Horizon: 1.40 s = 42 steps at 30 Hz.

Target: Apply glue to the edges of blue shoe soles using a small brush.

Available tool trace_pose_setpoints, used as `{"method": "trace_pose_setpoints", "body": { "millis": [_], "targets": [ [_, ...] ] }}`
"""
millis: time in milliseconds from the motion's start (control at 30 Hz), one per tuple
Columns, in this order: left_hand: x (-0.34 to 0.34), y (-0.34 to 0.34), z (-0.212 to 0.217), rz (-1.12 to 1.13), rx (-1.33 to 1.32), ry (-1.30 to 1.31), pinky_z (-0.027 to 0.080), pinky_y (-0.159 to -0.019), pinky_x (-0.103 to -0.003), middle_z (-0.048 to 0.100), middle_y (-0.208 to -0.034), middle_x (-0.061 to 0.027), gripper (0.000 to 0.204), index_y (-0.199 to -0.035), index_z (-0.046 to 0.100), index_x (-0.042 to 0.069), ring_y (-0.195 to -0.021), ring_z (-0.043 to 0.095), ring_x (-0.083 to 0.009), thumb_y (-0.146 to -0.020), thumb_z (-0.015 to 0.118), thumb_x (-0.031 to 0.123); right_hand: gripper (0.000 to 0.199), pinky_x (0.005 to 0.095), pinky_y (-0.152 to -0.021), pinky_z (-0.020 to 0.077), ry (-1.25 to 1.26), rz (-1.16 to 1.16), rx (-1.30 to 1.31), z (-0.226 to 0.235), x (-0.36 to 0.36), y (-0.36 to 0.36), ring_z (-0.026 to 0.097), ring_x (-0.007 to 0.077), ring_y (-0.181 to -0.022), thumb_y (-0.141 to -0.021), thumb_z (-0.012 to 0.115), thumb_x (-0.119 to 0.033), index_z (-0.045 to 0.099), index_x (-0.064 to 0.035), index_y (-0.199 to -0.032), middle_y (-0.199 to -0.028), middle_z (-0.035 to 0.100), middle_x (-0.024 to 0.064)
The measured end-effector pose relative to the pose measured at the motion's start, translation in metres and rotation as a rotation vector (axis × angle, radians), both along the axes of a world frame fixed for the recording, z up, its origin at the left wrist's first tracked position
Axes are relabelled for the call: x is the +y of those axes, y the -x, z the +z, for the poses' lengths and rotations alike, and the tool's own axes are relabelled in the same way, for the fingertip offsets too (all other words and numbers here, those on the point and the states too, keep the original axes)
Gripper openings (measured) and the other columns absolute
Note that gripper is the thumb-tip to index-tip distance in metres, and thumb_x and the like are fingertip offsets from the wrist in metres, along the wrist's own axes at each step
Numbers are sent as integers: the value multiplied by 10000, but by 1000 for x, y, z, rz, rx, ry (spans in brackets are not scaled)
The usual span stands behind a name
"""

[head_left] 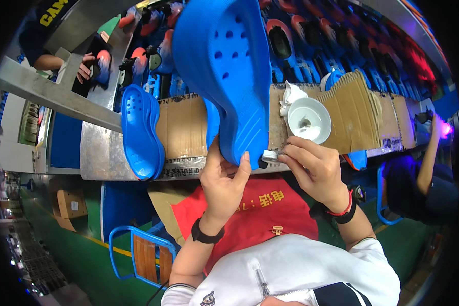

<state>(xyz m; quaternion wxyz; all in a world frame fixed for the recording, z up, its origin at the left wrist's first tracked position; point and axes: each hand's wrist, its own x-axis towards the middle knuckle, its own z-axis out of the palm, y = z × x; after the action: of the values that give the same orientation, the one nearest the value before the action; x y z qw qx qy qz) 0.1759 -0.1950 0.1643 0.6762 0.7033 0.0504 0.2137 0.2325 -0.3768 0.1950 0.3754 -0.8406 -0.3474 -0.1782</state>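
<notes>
The left hand [222, 178] pinches the sole [239, 97] by its lower end at the near edge of the worktop [99, 148], and the right hand [316, 171] holds a pale tool [270, 156] in a closed pinch so near the bowl [319, 109] that a stray nudge might tip it.

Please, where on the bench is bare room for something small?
Bare cardboard shows between the stacked blue soles and the held sole; bare metal bench, left of those soles. Crowded: shoe rows behind, and by the white bowl.
</notes>
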Motion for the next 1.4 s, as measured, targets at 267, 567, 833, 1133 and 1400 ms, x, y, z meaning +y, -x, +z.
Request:
{"method": "trace_pose_setpoints", "body": {
  "millis": [267,567,833,1133,1400],
  "targets": [
    [11,-7,32,-94,-21,83,562,-767,-276,636,-1094,-188,585,-1246,263,17,-943,662,-174,-842,684,-36,140,316,-586,525,-224,-138,-2,14,-21,3,675,282,-667,-744,747,31,686,10,-867,-895,682,159],
    [73,-176,237,-498,-331,318,548,-911,-368,590,-1205,-202,366,-1266,447,-86,-1078,610,-289,-990,540,136,119,257,-524,471,-300,-267,47,17,-53,11,639,177,-624,-760,740,46,687,32,-867,-904,694,154],
    [104,-195,235,-448,-228,217,546,-900,-301,584,-1276,-210,379,-1322,454,-71,-1048,647,-255,-1007,510,132,110,292,-574,508,-251,-205,62,14,-40,12,669,250,-668,-771,739,24,682,10,-864,-901,691,149],
    [88,-20,-30,-10,456,-841,514,-686,-313,651,-959,-95,404,-1181,527,-36,-729,603,-125,-914,680,226,103,301,-603,531,-193,-195,149,-14,-35,2,681,254,-689,-792,730,6,686,3,-884,-894,688,138],
    [90,-14,-39,-75,312,47,502,-794,-272,654,-1026,-95,353,-1228,547,-31,-910,601,-108,-1010,550,247,101,306,-611,529,-168,-169,171,-17,-27,7,684,254,-712,-796,732,-4,687,-5,-886,-885,686,119]
  ]
}}
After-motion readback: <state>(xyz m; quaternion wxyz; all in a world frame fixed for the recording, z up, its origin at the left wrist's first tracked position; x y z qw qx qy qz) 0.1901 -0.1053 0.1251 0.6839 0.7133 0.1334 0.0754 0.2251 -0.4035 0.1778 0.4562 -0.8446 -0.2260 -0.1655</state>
